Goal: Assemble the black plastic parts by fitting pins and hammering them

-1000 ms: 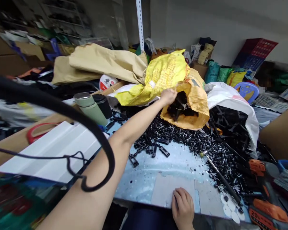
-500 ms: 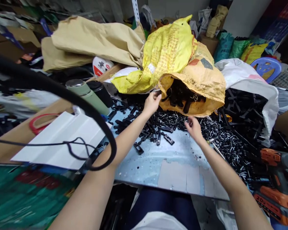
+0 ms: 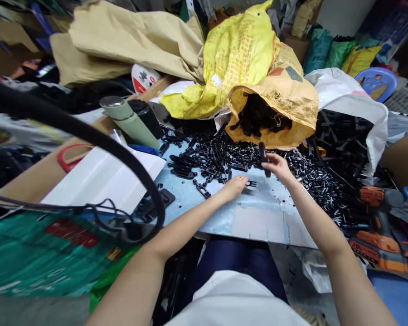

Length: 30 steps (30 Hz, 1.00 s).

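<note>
My right hand (image 3: 277,165) holds a long black plastic piece (image 3: 263,157) upright above the blue table (image 3: 207,208). My left hand (image 3: 234,187) lies flat on the table, fingers over a small black piece (image 3: 250,183). Beyond both hands is a heap of black plastic parts (image 3: 221,156), spilling from an open yellow woven sack (image 3: 279,108) that lies on its side.
A green flask (image 3: 129,120) and white folded sheet (image 3: 102,179) sit left. An orange drill (image 3: 377,226) lies at the right. A thick black cable (image 3: 88,136) arcs across the left foreground. Tan and yellow sacks (image 3: 231,59) are piled behind; a white bag (image 3: 353,99) holds more black parts.
My left hand came back from the sack's mouth to the table. My right hand moved forward and took hold of a long black piece. The camera tilted down.
</note>
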{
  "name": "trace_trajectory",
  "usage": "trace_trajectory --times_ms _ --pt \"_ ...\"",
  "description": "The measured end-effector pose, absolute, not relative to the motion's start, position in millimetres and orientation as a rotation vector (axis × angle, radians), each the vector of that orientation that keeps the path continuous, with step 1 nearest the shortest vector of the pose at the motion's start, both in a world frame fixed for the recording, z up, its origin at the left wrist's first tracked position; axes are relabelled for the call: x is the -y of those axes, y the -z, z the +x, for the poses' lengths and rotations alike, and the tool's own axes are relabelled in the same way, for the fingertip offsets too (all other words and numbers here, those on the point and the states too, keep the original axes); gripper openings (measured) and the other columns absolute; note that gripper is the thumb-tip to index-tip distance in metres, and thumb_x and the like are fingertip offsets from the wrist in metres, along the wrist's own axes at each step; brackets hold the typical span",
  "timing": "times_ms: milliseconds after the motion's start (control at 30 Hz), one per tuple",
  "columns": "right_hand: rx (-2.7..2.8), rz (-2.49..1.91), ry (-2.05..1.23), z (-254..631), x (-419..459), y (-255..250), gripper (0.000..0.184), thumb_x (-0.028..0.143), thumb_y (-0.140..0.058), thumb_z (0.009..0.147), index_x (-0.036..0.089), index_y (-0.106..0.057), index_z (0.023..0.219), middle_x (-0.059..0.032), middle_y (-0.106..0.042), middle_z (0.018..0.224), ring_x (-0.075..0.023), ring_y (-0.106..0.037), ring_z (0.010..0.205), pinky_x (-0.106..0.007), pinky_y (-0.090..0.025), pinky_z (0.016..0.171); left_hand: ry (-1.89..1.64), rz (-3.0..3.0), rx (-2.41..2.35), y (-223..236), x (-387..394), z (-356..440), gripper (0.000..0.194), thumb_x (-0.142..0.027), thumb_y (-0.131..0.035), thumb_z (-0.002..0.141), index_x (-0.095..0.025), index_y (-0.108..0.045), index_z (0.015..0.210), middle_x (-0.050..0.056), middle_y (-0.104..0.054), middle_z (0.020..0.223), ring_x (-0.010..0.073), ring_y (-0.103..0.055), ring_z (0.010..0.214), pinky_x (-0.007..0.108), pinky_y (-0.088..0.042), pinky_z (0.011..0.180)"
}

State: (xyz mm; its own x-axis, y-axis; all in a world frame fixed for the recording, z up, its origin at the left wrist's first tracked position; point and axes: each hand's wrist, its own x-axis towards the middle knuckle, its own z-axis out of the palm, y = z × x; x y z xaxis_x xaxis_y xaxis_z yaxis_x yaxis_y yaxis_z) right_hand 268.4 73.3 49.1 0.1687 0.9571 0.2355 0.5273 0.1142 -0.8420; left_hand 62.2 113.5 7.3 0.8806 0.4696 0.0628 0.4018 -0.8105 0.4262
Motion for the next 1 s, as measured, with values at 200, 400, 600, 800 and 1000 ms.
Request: trace_trajectory --times_ms 200,400,600,800,1000 --pt "2.219 -1.741 -0.544 238.1 53.5 -25.2 0.036 0.005 -0.049 0.073 0.024 -0.065 0.1 -0.0063 -0.058 0.114 -0.0197 -0.052 0.103 -0.038 -0.043 0.087 -0.449 2.32 -0.798 3.6 -58.1 16.3 0.026 -0.017 -0.051 0.079 -0.019 -0.051 0.105 0.008 -0.059 0.101 0.0213 -0.06 0.092 0.034 -0.049 0.079" --pt "1.583 -2.324 -0.068 213.4 69.1 4.8 0.055 0.04 -0.054 0.079 0.013 -0.047 0.127 -0.0179 -0.055 0.11 -0.0292 -0.051 0.101 -0.042 -0.044 0.081 -0.505 1.99 -1.057 8.5 -21.0 8.2 0.025 -0.028 -0.049 0.082 -0.021 -0.052 0.107 0.006 -0.065 0.097 0.0223 -0.062 0.091 0.035 -0.049 0.078" --pt "1.269 -2.154 -0.499 201.7 62.0 3.9 0.052 0.048 -0.041 0.084 0.015 -0.049 0.123 -0.0139 -0.062 0.096 -0.0244 -0.06 0.089 -0.038 -0.048 0.075 -0.674 1.964 -0.944 1.2 6.9 22.6 0.036 -0.029 -0.054 0.081 -0.021 -0.049 0.115 0.005 -0.064 0.095 0.0197 -0.062 0.089 0.033 -0.049 0.079" --pt "0.969 -1.618 -1.107 180.9 76.9 -17.9 0.065 0.058 -0.032 0.085 0.016 -0.039 0.133 -0.0017 -0.06 0.061 -0.0153 -0.057 0.049 -0.028 -0.048 0.046 -0.724 1.837 -0.727 -5.0 18.1 31.5 0.038 -0.031 -0.038 0.09 -0.018 -0.05 0.123 0.008 -0.063 0.099 0.0148 -0.062 0.069 0.032 -0.052 0.07" --pt "1.402 -1.541 -0.914 186.3 83.2 -31.1 0.053 0.052 -0.046 0.082 0.021 -0.052 0.125 0.0003 -0.059 0.074 -0.0073 -0.051 0.048 -0.025 -0.049 0.052 -0.856 1.854 -0.695 -18.7 16.8 33.4 0.033 -0.029 -0.047 0.086 -0.019 -0.059 0.115 0.008 -0.066 0.095 0.0193 -0.06 0.09 0.035 -0.049 0.082"
